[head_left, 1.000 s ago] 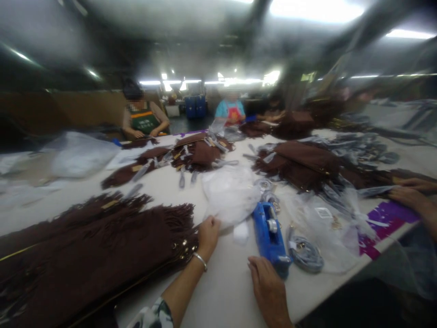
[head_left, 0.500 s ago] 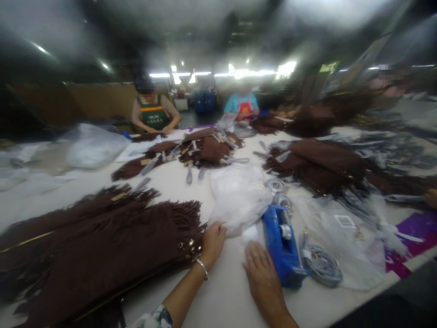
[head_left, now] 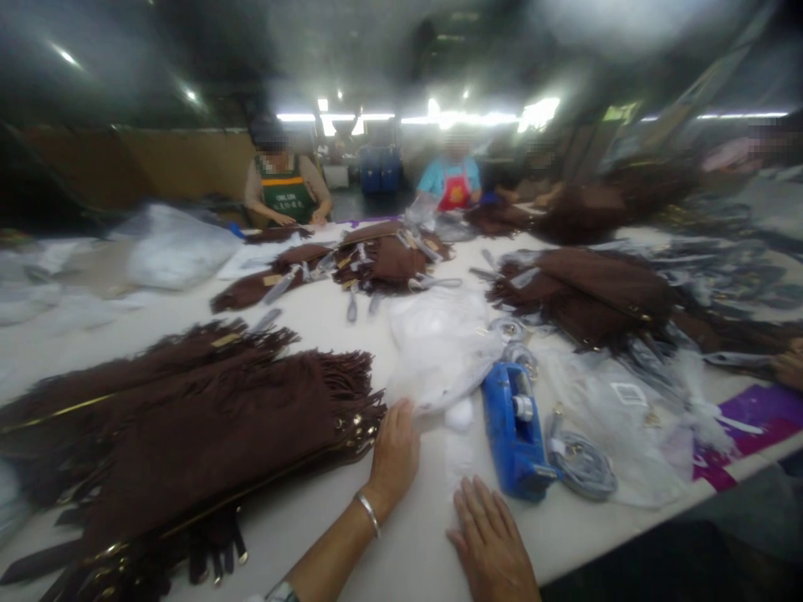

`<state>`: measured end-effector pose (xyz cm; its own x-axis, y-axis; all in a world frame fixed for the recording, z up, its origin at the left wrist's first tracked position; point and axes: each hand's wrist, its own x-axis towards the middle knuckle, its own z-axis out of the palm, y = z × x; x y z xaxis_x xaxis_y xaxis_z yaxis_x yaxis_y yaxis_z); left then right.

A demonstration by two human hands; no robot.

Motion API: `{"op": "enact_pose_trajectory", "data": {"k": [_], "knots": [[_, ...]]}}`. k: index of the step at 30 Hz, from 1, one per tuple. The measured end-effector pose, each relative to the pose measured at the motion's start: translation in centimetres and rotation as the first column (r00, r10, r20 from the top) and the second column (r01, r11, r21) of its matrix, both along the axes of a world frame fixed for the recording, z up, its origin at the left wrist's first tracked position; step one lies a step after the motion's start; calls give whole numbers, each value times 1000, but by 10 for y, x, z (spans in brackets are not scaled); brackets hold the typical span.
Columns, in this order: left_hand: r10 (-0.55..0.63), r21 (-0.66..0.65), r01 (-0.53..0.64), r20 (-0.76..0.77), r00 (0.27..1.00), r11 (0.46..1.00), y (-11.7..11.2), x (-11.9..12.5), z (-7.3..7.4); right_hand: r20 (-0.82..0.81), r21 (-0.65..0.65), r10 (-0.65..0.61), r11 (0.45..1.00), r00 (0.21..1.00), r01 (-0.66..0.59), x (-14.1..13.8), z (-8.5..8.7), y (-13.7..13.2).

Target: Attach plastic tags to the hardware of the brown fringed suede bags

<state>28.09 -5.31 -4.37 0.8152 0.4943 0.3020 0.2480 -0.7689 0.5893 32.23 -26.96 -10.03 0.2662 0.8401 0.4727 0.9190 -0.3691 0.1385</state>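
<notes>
Head view: saw bare left hand [head_left: 395, 456] at edge of crumpled translucent white plastic bag [head_left: 439, 347] on white table [head_left: 414, 535], with fingers together (hold impossible to tell); bare right hand [head_left: 489, 535] palm-down, with fingers slightly spread, apparently empty, near blue plastic tape dispenser [head_left: 513, 447], seemingly placed for reach.

I can't read any whole word with certainty from here. Opposite me, a green cloth apron [head_left: 276, 194] with an orange band across the chest bears white lettering [head_left: 286, 199] in two lines: the upper looks like Latin capitals, the lower is blurred past my reading. Farther right, a red cloth apron [head_left: 452, 177] carries a yellow emblem [head_left: 457, 192] I can't make out. Nearer me, a rectangular white-bordered label [head_left: 628, 394] on a clear, crumpled plastic bag [head_left: 593, 418] is illegible to me, as is the narrow tan tag [head_left: 227, 339] on a dark-brown fringed bag [head_left: 141, 369] to my left.
</notes>
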Motion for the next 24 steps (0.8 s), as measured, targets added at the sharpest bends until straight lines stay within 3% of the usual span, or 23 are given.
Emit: {"op": "enact_pose_trajectory", "data": {"k": [2, 4, 7, 9, 14, 17, 21, 23, 24], "knots": [[-58, 44, 57, 7, 998, 997, -10, -16, 4, 22, 0, 73, 997, 997, -73, -9, 2, -12], [-234, 91, 236, -31, 972, 967, -23, -36, 9, 46, -17, 149, 989, 988, -148, -18, 5, -23], [-535, 70, 549, -154, 831, 833, -44, -66, 14, 69, -31, 231, 973, 970, -229, -31, 6, -39], [-607, 32, 625, -208, 767, 780, -54, -84, 17, 56, -18, 259, 966, 964, -258, -40, 3, -48], [-614, 3, 637, -262, 744, 771, -64, -126, 24, -57, 23, 179, 984, 982, -178, -59, -11, -65], [-621, -22, 638, -257, 741, 770, -68, -147, 26, -87, 29, 212, 977, 973, -211, -67, -6, -68], [-584, -116, 573, -146, 798, 812, -74, -168, 21, -231, 129, 316, 947, 920, -293, -79, 32, -54], [-485, -275, 459, -29, 874, 845, -75, -178, 20, -447, 196, 309, 950, 840, -245, -89, 58, -38], [-394, -412, 370, 27, 919, 833, -73, -184, 21, -587, 204, 278, 960, 760, -193, -94, 71, -28]]}}
